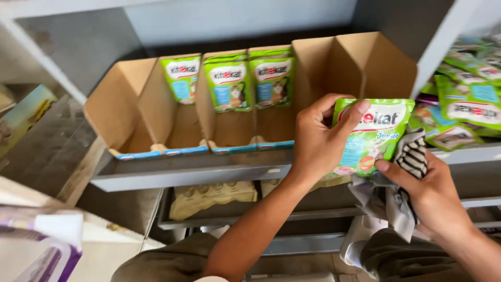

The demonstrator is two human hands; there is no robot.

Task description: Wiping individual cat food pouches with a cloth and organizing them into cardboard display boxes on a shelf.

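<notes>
My left hand [315, 141] grips a green pet-food pouch [378, 143] by its left side, held in front of a grey shelf [193, 175]. My right hand [428, 196] holds a grey and striped cloth [404, 201] bunched against the pouch's lower right corner, thumb touching the pouch. Behind them an open cardboard display box [365, 65] stands with nothing visible inside. Further left, three cardboard display boxes [156, 112] hold upright green pouches [228, 83] at their backs.
A heap of green pouches [469, 99] lies on the neighbouring shelf at the right. A grey upright post [443, 39] separates the shelves. Lower shelves hold a beige egg tray [214, 196]. Purple and white packaging [44, 248] sits at the lower left.
</notes>
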